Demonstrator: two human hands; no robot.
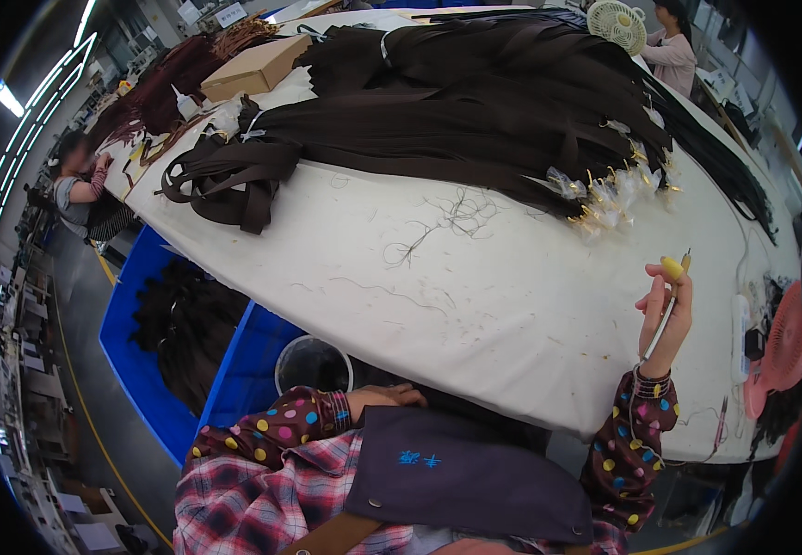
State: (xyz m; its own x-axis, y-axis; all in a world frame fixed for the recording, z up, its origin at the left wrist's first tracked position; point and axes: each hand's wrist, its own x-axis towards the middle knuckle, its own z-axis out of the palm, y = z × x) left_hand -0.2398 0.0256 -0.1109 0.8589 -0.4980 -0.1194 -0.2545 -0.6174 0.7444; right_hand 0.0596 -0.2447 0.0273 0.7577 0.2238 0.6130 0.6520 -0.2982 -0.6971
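My right hand (666, 319) is raised over the right part of the white table. Its fingers are closed on a thin pen-like tool (686, 263) with a dark tip pointing up; a pale cord (657, 335) runs from it down past the wrist. A yellow cover (672, 268) sits on one fingertip. Low at the table's near edge, my left hand (387, 398) lies by the dark apron (475, 462), its fingers partly hidden. Beyond both hands, bundles of dark brown straps (438, 129) lie across the table, their right ends carrying gold-coloured pieces in clear plastic (618, 199).
Loose threads (461, 217) lie on the white tabletop (512, 305). Below its left edge are a blue bin (234, 361) of dark material and a round bucket (314, 365). A pink fan (780, 347) stands at right, a cardboard box (256, 67) far left. Two people work farther off.
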